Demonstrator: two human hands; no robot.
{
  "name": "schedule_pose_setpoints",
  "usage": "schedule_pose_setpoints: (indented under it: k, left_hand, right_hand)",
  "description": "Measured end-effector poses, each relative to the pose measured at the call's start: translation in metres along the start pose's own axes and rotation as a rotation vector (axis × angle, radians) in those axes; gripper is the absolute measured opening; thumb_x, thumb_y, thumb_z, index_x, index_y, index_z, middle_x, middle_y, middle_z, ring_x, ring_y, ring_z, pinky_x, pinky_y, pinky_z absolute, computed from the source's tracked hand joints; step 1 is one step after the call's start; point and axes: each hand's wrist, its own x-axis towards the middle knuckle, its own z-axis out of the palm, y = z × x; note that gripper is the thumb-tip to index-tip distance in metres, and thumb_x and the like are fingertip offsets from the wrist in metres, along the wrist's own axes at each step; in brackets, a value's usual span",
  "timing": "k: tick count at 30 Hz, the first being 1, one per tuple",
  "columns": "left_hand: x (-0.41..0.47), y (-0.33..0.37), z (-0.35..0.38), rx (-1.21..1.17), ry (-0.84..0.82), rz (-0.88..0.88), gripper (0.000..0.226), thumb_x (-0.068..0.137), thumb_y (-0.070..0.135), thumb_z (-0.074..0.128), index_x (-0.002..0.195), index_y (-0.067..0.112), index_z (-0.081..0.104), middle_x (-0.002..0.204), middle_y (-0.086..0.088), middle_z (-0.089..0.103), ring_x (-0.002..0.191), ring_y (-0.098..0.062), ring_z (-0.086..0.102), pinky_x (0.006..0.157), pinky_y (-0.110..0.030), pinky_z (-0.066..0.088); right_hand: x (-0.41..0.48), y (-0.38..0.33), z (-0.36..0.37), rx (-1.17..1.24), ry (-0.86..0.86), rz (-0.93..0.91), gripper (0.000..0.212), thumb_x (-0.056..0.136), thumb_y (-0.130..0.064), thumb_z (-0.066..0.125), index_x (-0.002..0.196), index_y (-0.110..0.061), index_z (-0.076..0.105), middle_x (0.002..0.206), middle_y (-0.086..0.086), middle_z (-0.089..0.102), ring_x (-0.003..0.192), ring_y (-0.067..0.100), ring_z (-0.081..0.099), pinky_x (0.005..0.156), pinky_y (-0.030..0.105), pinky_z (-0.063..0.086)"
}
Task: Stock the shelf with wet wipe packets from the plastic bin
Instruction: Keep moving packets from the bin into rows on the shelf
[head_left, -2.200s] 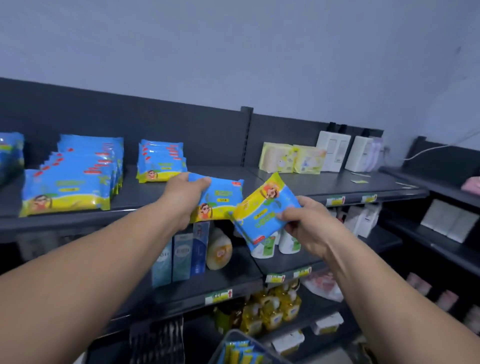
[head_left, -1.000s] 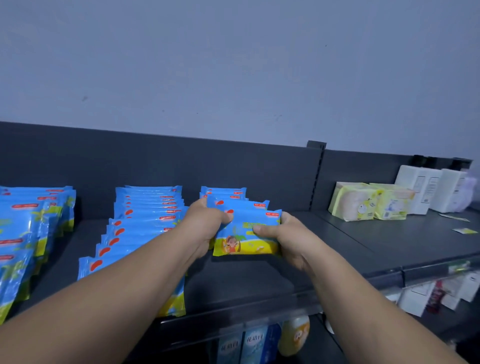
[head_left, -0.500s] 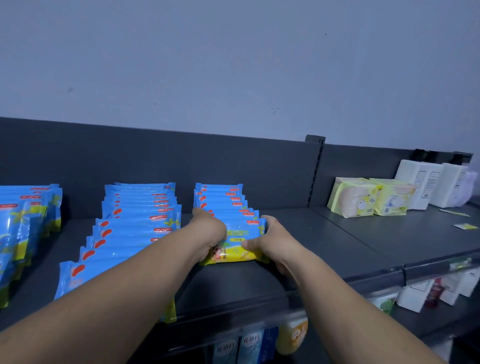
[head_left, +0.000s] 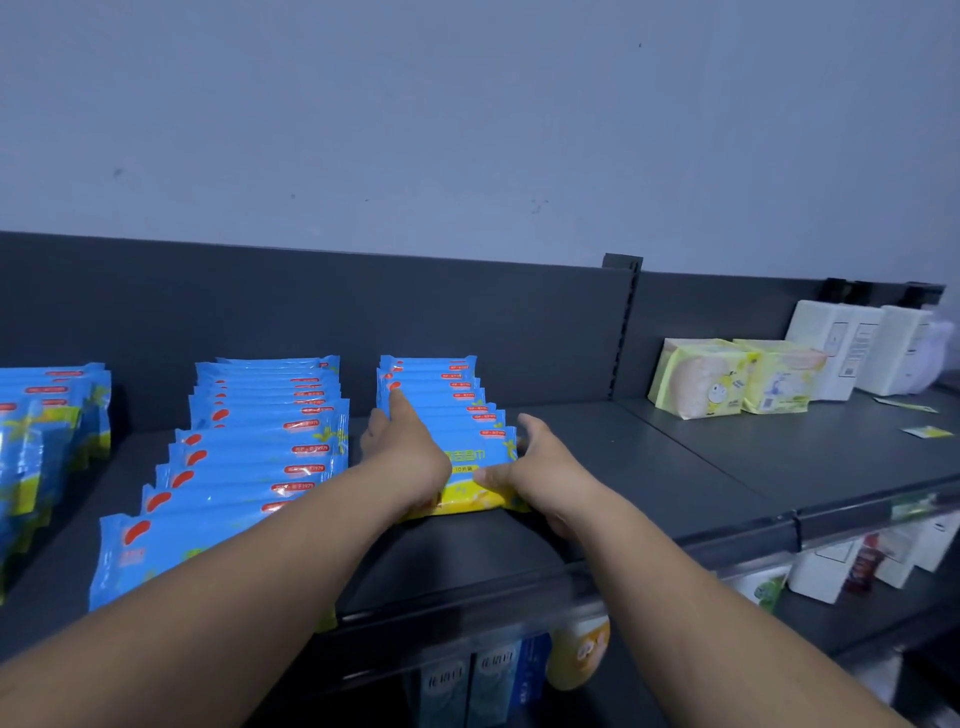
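- Left hand (head_left: 405, 457): your index finger (head_left: 397, 400) is held straight and lies across the top edges of the row of wet wipe packets (head_left: 441, 387). The thumb is spread against the row's left side, and the remaining fingers are hidden behind the hand itself.
- Right hand (head_left: 545, 470): your fingers (head_left: 491, 475) curl onto the face of the front wet wipe packet (head_left: 467, 460) at its right end, so that end is pinched (thumb raised behind the upper corner, fingers in front).
- Position: the front wet wipe packet stands on its long edge on the top shelf (head_left: 597, 467), leaning back against the row.
- Writing: a yellow strip on that packet reads "10", followed by characters too blurred to read. Red oval labels on the neighbouring packets end in "1979".
- Shelf contents: a middle row (head_left: 260, 452) and a far-left row (head_left: 47, 415) of the same blue packets stand to the left. Yellow-green packs (head_left: 727, 382) and white boxes (head_left: 841, 345) stand to the right, well apart.
- Below: an orange bottle (head_left: 579, 657) stands beside blue cartons (head_left: 498, 680).
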Motion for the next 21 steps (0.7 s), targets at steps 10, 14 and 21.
schedule_pose_setpoints:
  k: [10,14,21]
  left_hand:
    - [-0.032,0.015,0.004,0.354,0.093,0.369,0.11,0.078,0.054,0.067,0.152,0.017,-0.005,0.16,-0.009,-0.006,0.148,-0.028,-0.004,0.117,-0.044,0.015]
    - [-0.055,0.029,0.017,0.413,0.129,0.595,0.101,0.079,0.053,0.066,0.152,0.014,0.008,0.16,-0.009,0.007,0.147,-0.026,0.006,0.117,-0.04,0.015]
    - [-0.114,0.06,0.053,0.525,0.086,0.847,0.092,0.084,0.055,0.059,0.152,0.014,0.013,0.159,-0.007,0.015,0.147,-0.026,0.011,0.119,-0.039,0.014]
  right_hand:
    - [-0.04,0.01,-0.029,-0.312,0.214,-0.223,0.076,0.087,-0.027,0.068,0.15,-0.022,0.025,0.153,-0.001,0.031,0.136,0.012,0.036,0.099,0.02,0.032]
    - [-0.069,0.018,-0.056,-0.571,0.28,-0.296,0.069,0.09,-0.033,0.063,0.148,-0.02,0.029,0.153,-0.001,0.03,0.14,0.017,0.029,0.113,0.028,0.026]
    - [-0.13,0.057,-0.118,-0.982,0.397,-0.26,0.069,0.091,-0.039,0.057,0.149,-0.018,0.027,0.156,0.005,0.026,0.144,0.022,0.02,0.118,0.037,0.017]
